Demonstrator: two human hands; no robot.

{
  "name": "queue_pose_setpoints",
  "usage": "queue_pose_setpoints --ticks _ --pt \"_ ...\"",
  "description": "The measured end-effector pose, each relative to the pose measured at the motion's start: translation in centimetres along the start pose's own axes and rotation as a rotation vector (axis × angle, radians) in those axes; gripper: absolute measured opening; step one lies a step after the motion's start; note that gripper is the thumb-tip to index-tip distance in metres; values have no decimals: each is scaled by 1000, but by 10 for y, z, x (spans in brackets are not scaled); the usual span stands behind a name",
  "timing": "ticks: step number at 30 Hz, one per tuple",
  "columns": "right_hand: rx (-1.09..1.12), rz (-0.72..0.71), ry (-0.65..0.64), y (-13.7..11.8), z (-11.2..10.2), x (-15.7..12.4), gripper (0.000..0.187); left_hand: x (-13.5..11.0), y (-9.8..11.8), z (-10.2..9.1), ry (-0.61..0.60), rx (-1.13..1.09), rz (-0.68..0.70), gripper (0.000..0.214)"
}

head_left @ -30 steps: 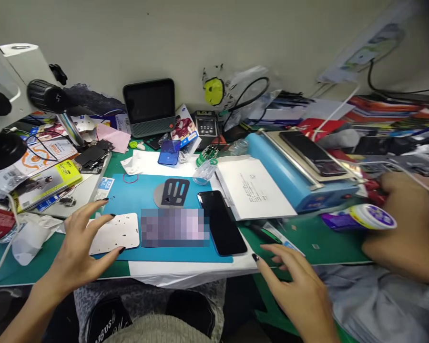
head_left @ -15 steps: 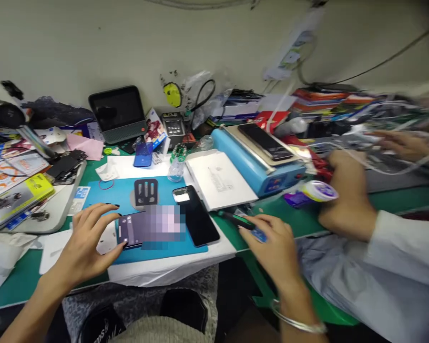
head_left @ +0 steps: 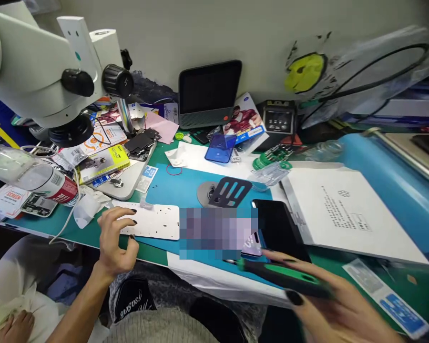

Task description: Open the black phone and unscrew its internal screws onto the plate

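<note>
My right hand [head_left: 343, 300] grips a screwdriver [head_left: 289, 276] with a black and green handle, its shaft pointing left near the lit phone [head_left: 252, 245]. Much of that phone is hidden by a blurred patch. It lies on a blue mat [head_left: 171, 190], beside a second phone [head_left: 279, 224] with a dark screen. My left hand [head_left: 117, 243] has its fingers curled but apart, with nothing between them. It is over the left end of a white pad [head_left: 150, 221] dotted with small dark bits. A black slotted stand [head_left: 232, 192] rises behind the lit phone.
At the upper left looms a microscope [head_left: 75, 81], with a plastic bottle [head_left: 39, 176] below it. A white box [head_left: 350, 209] and a blue machine [head_left: 386, 157] occupy the right. A dark-screened display [head_left: 210, 95] stands against the wall. Another person's hand [head_left: 19, 326] shows at lower left.
The view has turned left. My left hand has moved from the lit phone's left end to the white pad. My right hand has brought the screwdriver over beside the lit phone.
</note>
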State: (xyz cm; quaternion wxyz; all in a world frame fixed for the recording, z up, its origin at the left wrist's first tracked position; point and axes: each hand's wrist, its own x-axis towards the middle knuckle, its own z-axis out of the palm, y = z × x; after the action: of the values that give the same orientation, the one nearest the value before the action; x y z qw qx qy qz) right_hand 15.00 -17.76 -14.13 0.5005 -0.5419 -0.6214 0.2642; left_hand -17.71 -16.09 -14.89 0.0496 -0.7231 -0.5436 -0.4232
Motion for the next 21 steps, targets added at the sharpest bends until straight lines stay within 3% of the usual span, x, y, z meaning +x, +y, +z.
queue_pose_setpoints --ticks 3,7,15,21 --pt "217 -3 -48 -18 48 13 35 -5 -1 1 11 -40 -23 28" --pt "136 -140 -212 -26 85 26 44 -10 -2 2 -6 -90 -69 29" --pt "-18 -286 -400 -38 112 48 51 -12 -4 3 18 -162 -104 28" --pt "-15 -270 -373 -42 112 48 52 -13 -7 5 23 -198 -134 28"
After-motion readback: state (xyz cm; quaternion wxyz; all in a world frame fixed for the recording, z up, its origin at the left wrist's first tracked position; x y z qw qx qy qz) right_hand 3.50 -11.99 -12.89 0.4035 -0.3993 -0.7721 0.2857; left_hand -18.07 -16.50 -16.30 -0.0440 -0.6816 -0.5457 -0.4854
